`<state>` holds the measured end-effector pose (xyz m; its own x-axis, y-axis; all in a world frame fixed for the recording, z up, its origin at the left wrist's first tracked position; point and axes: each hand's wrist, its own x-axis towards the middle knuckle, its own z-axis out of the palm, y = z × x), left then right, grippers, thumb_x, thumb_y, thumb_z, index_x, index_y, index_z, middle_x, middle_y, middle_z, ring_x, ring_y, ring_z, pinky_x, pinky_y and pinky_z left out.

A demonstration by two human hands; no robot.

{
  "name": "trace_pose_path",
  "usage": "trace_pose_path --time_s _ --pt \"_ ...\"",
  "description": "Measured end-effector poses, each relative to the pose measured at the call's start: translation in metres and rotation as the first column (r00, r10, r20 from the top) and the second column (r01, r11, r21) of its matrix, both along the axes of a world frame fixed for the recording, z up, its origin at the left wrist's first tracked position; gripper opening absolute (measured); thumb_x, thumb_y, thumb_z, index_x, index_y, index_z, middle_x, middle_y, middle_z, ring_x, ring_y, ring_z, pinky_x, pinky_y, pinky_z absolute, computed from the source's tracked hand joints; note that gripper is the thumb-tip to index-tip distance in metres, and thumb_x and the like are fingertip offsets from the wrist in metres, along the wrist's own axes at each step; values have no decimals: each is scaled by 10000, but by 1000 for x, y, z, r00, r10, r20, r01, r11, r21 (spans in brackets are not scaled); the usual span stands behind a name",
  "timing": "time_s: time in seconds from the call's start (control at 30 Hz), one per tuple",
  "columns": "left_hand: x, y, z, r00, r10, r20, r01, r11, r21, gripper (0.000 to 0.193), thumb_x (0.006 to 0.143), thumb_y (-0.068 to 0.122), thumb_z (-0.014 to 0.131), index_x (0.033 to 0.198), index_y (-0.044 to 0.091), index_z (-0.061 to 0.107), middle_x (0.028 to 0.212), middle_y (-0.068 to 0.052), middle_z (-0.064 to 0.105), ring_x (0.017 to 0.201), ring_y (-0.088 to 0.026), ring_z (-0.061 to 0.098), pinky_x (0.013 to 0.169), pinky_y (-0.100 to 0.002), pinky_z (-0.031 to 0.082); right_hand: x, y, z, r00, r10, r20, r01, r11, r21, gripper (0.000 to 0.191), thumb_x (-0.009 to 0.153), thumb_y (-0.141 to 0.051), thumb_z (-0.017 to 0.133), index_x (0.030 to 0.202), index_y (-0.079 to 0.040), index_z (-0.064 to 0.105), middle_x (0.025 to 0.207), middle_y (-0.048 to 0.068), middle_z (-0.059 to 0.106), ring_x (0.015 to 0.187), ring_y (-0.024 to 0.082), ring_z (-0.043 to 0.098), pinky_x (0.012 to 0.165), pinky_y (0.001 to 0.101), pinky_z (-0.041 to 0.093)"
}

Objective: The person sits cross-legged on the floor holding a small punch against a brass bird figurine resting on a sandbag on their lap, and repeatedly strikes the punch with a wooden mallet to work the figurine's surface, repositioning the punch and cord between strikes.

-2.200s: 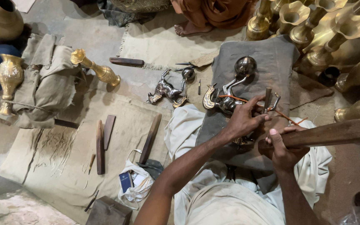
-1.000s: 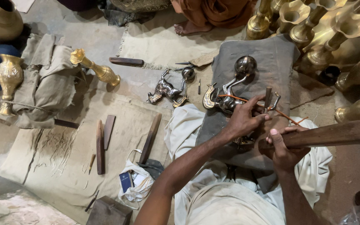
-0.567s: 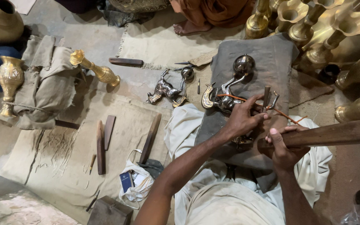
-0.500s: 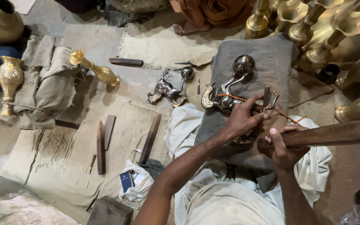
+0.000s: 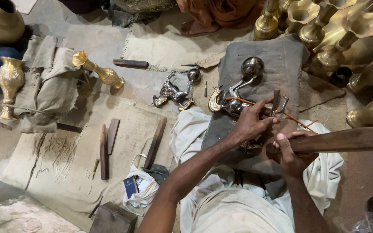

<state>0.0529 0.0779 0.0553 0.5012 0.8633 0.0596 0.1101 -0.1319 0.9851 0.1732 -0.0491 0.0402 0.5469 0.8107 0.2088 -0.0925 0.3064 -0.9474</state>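
We pinched a short dark punch (image 5: 275, 100) upright in our left hand (image 5: 250, 123), its tip on a curved, tarnished metal casting (image 5: 234, 100) lying on the grey pad (image 5: 281, 60). Our right hand (image 5: 291, 153) clenched a rough wooden mallet (image 5: 346, 139), just beside the punch.

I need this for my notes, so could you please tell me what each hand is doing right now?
Left hand: closed, pinching a small chisel upright on the metal piece.
Right hand: closed around a wooden mallet.
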Motion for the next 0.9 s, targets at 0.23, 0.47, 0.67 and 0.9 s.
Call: trace_pose_path --time_s 0.23,0.47,0.67,0.9 --pt "0 0 -2 1000 2 -13 -2 1000 -9 673 873 141 777 1483 31 516 1041 -165 779 917 -189 762 845 -353 629 0 0 1 1000 8 7 -8 1000 17 321 1008 75 728 1165 -43 474 906 90 592 736 173 669 687 295 591" --pt "2 0 -2 999 2 -42 -2 1000 -3 668 869 148 780 1473 34 521 1014 -161 782 876 -188 763 811 -344 634 1 0 -1 1000 13 12 -13 1000 17 325 1000 66 738 1171 -43 484 906 88 608 743 160 675 714 298 591" --pt "2 0 -4 1000 -13 -21 13 1000 3 661 883 143 773 1482 44 513 1052 -162 781 917 -193 765 836 -353 638 3 -1 0 999 -9 49 10 1000 -23 339 990 55 760 1176 -36 492 906 85 613 740 156 679 713 293 589" --pt "3 0 -1 999 -14 -35 14 1000 6 663 874 151 776 1477 58 515 1061 -165 781 916 -208 772 838 -360 636 3 -1 0 1000 -2 1 2 1000 -3 335 986 52 764 1165 -35 494 880 80 611 729 154 679 703 292 589"
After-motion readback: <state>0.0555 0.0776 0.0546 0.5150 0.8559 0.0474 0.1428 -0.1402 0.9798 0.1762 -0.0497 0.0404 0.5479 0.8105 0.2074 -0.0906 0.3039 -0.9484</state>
